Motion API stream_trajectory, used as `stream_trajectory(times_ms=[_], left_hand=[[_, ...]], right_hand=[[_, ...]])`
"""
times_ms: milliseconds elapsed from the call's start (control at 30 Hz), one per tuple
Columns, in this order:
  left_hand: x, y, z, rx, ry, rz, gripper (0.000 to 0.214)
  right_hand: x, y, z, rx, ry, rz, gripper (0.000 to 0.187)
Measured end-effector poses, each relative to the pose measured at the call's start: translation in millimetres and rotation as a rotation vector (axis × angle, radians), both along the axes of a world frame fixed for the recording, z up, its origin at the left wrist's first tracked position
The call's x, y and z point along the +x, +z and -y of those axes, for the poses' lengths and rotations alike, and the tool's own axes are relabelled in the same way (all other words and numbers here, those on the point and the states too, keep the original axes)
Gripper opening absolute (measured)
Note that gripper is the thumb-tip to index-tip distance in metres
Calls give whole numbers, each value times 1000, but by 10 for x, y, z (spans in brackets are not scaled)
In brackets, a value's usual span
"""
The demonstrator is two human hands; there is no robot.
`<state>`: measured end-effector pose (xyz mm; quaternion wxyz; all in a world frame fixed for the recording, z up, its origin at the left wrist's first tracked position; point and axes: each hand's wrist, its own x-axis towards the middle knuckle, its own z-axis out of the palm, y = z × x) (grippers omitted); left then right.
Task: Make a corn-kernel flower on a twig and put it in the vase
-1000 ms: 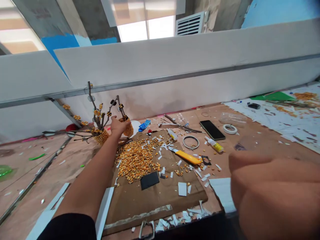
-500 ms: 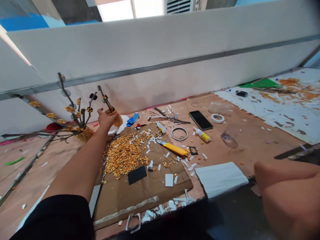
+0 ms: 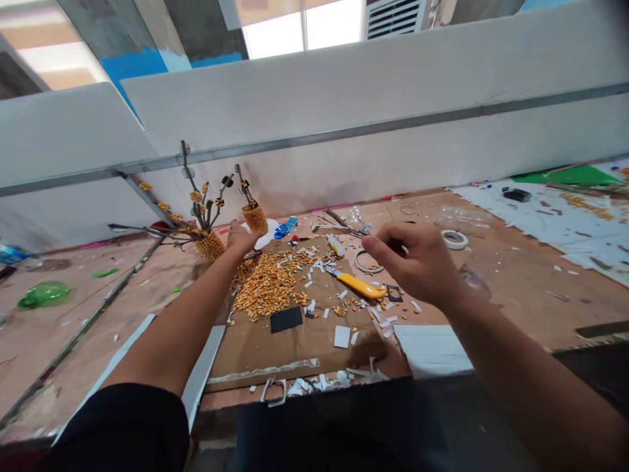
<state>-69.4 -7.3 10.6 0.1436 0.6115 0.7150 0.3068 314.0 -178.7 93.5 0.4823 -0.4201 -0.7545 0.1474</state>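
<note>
My left hand [image 3: 242,240] is at the lower left of a small pot covered in corn kernels [image 3: 254,219], which stands upright with a twig in it. Its fingers point towards the pot's base; their grip is hidden. Left of it stands a larger corn-covered pot [image 3: 210,247] holding branches [image 3: 199,210] with yellow kernel flowers. My right hand [image 3: 410,259] hovers over the table with fingers curled and thumb forward; whatever they may hold does not show. Below it lie a yellow utility knife [image 3: 361,286] and a tape ring [image 3: 361,263]. A heap of corn kernels [image 3: 268,285] covers the cardboard [image 3: 246,357].
A glue bottle [image 3: 336,246], twigs [image 3: 344,223] and blue strips [image 3: 285,227] lie towards the back. White tape [image 3: 454,240] is at the right, a green plastic bottle piece [image 3: 44,294] far left. White scraps [image 3: 319,383] litter the front edge. A white partition [image 3: 344,164] runs behind.
My right hand has come in from the lower right to above the table's middle, covering the phone. My left hand sits lower against the small pot, which now stands more upright. The view has shifted left.
</note>
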Motion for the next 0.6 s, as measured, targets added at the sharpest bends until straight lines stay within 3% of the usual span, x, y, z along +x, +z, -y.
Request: stream_trajectory(times_ms=[100,200,300,433,600], left_hand=[[40,80,297,14,56,-109,41],[68,168,604,6,-14,-175,36],[102,175,882,23,-92,-206,30],[160,-22,1121,115,-122,-210,29],[163,-276,1170,212,-181,-194,29]], right_hand=[[10,-396,-395,-263,-42,273,41],[-7,-813,-622,-347,-12,386,32],[-68,-1098,-741,-393,-18,483,32],[-88,-1247,-803,-409,-23,570,39],[-71,-1249,-754,-375,9,633,41]])
